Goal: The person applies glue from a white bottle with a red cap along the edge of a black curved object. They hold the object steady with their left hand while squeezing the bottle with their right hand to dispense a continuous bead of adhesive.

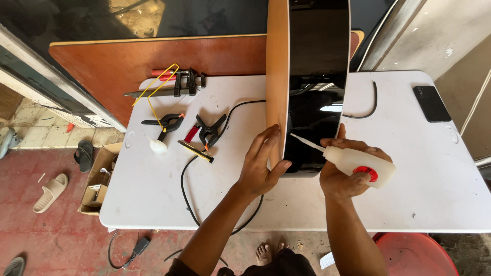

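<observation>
A guitar body stands on its edge on the white table, with a tan wooden side and a glossy black face. My left hand grips the lower end of the tan side. My right hand holds a white glue bottle with a red label. Its thin nozzle points left at the black face near the lower edge.
Left on the table lie black spring clamps, a bar clamp with red handle, a yellow wire, a small white cap and a black cable. A black phone is at the right. A brown board leans behind. Below sit a cardboard box, sandals, a red stool.
</observation>
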